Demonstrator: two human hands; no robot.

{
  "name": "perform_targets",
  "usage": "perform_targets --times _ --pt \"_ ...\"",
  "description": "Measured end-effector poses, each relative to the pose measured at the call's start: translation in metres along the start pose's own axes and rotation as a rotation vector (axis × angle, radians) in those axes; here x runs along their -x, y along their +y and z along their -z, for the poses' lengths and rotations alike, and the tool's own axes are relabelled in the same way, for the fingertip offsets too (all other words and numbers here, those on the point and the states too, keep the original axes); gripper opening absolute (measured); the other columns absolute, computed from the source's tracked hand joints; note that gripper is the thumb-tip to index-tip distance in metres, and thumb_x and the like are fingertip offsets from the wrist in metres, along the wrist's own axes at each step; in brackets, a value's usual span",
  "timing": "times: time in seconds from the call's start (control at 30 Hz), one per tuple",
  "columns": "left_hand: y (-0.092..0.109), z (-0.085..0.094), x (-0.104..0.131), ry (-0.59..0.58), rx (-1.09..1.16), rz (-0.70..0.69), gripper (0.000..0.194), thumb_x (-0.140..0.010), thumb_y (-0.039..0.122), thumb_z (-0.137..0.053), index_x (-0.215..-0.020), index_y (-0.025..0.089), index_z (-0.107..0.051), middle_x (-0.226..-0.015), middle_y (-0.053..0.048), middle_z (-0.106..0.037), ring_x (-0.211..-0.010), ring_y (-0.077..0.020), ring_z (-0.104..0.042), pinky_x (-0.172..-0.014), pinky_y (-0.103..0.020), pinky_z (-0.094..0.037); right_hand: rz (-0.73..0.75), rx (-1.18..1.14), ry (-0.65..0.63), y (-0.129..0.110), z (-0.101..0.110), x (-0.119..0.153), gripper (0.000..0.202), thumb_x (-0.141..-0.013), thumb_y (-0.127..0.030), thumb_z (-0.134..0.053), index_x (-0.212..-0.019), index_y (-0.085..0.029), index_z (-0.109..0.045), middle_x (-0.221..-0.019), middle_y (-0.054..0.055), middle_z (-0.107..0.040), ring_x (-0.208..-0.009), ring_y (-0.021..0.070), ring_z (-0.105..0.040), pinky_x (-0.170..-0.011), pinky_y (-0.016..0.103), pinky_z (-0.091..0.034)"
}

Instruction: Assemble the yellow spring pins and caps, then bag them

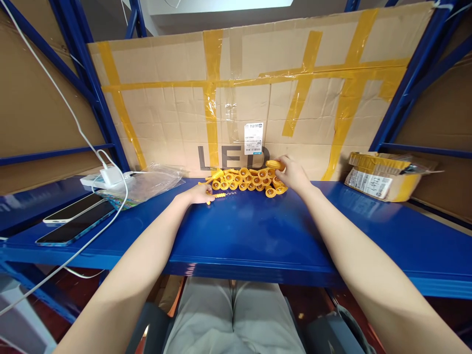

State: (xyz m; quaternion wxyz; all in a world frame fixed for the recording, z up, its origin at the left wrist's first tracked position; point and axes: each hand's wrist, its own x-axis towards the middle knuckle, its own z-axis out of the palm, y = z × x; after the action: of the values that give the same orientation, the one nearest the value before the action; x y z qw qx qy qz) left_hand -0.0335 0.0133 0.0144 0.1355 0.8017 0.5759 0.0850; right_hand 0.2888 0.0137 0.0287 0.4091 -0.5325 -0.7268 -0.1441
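Nearest the camera are grey trousers (232, 319) on the person's lap, below the front edge of a blue surface (243, 236), with both bare forearms reaching over it toward the back edge. The right hand (294, 174) grasps a yellow round piece (273, 164) between thumb and fingers, the piece jutting out leftward from the fingertips, over the right end of a heap of similar yellow pieces (251, 181). The heap runs along the middle of the back edge, in front of a taped cardboard panel (169, 118) lettered "LED".

The left hand (200, 193) is low at the heap's left end, its fingers at a slim yellow part (208, 202); whether they pinch it or only touch it, I cannot tell. Just right of these fingers lies a ridged yellow piece (220, 195), and beside that a thin coil (231, 193).

The fingers cover some of the slim part, and the right fingers hide one end of the held piece. Pieces at the back of the heap are overlapped and blend together. Toward the back right corner, a small carton (383, 177) has contents too indistinct to name. The print on the panel's white label (253, 138) is unreadable.
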Motion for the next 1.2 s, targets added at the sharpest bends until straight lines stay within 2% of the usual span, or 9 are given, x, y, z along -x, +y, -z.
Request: perform_targets --times 0.23,0.4,0.53,0.73,0.93,1.03,1.2 --pt "0.002 0.0 0.001 0.011 0.002 0.016 0.012 -0.068 0.031 -0.056 -0.074 0.021 -0.051 -0.068 0.0 -0.072 -0.08 -0.0199 -0.067 -0.058 -0.024 -0.045 0.083 -0.063 -0.013 -0.022 0.009 -0.001 0.039 -0.074 -0.018 -0.053 -0.112 -0.018 -0.063 -0.11 0.009 -0.06 -0.101 0.0266 -0.059 -0.089 0.041 -0.048" --pt "0.007 0.001 0.006 0.044 0.083 0.011 0.015 -0.069 0.029 -0.056 -0.08 0.02 -0.051 -0.068 0.0 -0.07 -0.076 -0.0204 -0.067 -0.062 -0.025 -0.047 0.155 -0.128 -0.129 -0.04 0.013 0.008 0.037 -0.077 -0.018 -0.056 -0.113 -0.018 -0.064 -0.108 0.009 -0.064 -0.1 0.0261 -0.06 -0.09 0.041 -0.047" --pt "0.01 0.0 0.007 0.135 0.141 -0.019 0.022 -0.067 0.027 -0.058 -0.088 0.02 -0.054 -0.074 0.0 -0.068 -0.075 -0.0196 -0.067 -0.065 -0.025 -0.049 0.237 -0.141 -0.248 -0.039 0.003 0.013 0.035 -0.076 -0.017 -0.06 -0.11 -0.019 -0.067 -0.102 0.008 -0.065 -0.095 0.024 -0.061 -0.087 0.037 -0.048" --pt "0.014 -0.002 0.004 0.2 0.135 -0.066 0.033 -0.064 0.029 -0.059 -0.095 0.019 -0.055 -0.071 0.002 -0.064 -0.067 -0.018 -0.064 -0.06 -0.025 -0.047 0.297 -0.172 -0.275 -0.038 -0.016 0.018 0.037 -0.078 -0.016 -0.06 -0.113 -0.022 -0.067 -0.103 0.008 -0.062 -0.093 0.0226 -0.062 -0.087 0.037 -0.049" --pt "0.018 -0.003 0.004 0.2 0.166 -0.106 0.034 -0.064 0.03 -0.057 -0.096 0.02 -0.053 -0.067 0.004 -0.061 -0.058 -0.0159 -0.061 -0.057 -0.025 -0.045 0.349 -0.218 -0.354 -0.046 -0.02 0.022 0.039 -0.078 -0.014 -0.061 -0.115 -0.021 -0.066 -0.106 0.009 -0.061 -0.097 0.0235 -0.061 -0.089 0.04 -0.049" --pt "0.022 -0.001 0.007 0.235 0.098 -0.081 0.03 -0.065 0.03 -0.057 -0.094 0.02 -0.055 -0.074 0.002 -0.064 -0.065 -0.0173 -0.063 -0.06 -0.025 -0.045 0.355 -0.212 -0.374 -0.045 -0.022 0.022 0.039 -0.078 -0.014 -0.061 -0.115 -0.022 -0.066 -0.104 0.008 -0.061 -0.096 0.0222 -0.061 -0.089 0.04 -0.048" --pt "0.021 -0.002 0.004 0.285 0.001 -0.078 0.026 -0.064 0.031 -0.058 -0.087 0.02 -0.057 -0.088 -0.002 -0.065 -0.083 -0.0218 -0.063 -0.065 -0.026 -0.044 0.284 -0.141 -0.405 -0.044 -0.022 0.022 0.04 -0.079 -0.012 -0.061 -0.118 -0.018 -0.065 -0.106 0.011 -0.059 -0.097 0.0234 -0.06 -0.088 0.039 -0.048"
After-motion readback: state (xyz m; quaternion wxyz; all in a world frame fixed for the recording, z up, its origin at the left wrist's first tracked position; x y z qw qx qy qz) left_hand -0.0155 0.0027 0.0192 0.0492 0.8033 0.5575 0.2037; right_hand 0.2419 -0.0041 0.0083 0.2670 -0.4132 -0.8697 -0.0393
